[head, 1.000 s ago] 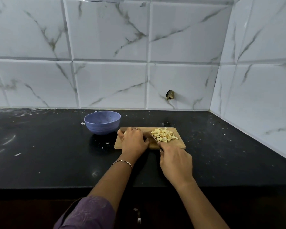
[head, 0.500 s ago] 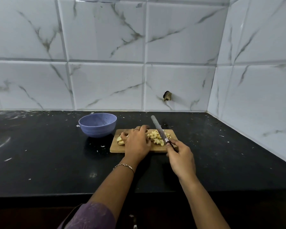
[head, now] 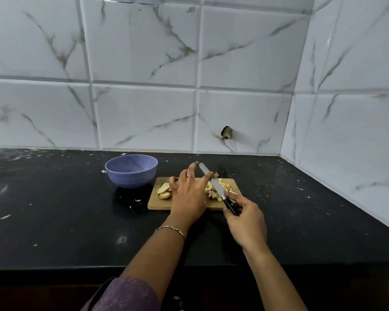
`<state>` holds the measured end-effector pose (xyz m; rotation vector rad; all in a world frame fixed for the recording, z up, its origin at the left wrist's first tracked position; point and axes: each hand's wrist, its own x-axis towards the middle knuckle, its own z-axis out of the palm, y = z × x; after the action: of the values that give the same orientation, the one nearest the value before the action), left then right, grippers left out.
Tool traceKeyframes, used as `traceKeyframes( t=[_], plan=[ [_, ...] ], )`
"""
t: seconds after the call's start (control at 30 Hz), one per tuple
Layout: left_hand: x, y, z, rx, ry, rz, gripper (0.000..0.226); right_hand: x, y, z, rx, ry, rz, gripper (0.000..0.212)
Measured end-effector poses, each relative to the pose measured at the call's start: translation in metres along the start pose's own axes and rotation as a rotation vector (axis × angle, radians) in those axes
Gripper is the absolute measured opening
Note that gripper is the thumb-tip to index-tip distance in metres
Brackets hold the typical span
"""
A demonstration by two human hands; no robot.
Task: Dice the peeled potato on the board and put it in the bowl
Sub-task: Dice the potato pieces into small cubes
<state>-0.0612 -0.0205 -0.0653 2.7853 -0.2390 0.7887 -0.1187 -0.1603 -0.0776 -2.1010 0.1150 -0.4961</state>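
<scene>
A wooden cutting board (head: 158, 203) lies on the black counter. Potato slices (head: 164, 191) sit at its left end and a pile of diced potato (head: 220, 189) at its right. My right hand (head: 245, 223) grips the black handle of a knife (head: 211, 180), whose blade points up and away over the dice. My left hand (head: 189, 196) hovers over the board's middle with fingers spread, one fingertip touching the blade. A purple bowl (head: 131, 173) stands left of the board and looks empty.
The black counter (head: 54, 209) is speckled with white scraps. White marble tiles form the back wall (head: 144, 108) and the right wall (head: 346, 131), which meet in a corner. The counter's front edge runs near my forearms.
The knife has risen off the board, blade now angled up. My left hand has opened and slid right, uncovering the potato slices, and a finger now touches the blade.
</scene>
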Motion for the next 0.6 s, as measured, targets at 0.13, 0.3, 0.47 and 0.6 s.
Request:
traceKeyframes(
  t=[0.13,0.3,0.47,0.6],
  plan=[
    [0.002,0.001,0.003,0.081,-0.068,0.084,0.066,0.001,0.0,0.001,-0.041,-0.014,-0.011,0.046],
    [0.001,-0.003,0.002,-0.038,0.019,-0.063,0.074,0.002,-0.002,0.003,-0.058,-0.028,-0.04,0.044],
    [-0.004,-0.03,-0.014,-0.246,0.15,-0.469,0.055,0.001,-0.006,0.002,-0.056,-0.052,-0.065,0.037],
    [-0.013,-0.065,-0.023,-0.461,0.152,-0.697,0.04,-0.002,-0.012,0.004,-0.078,-0.069,-0.092,0.033]
  ],
)
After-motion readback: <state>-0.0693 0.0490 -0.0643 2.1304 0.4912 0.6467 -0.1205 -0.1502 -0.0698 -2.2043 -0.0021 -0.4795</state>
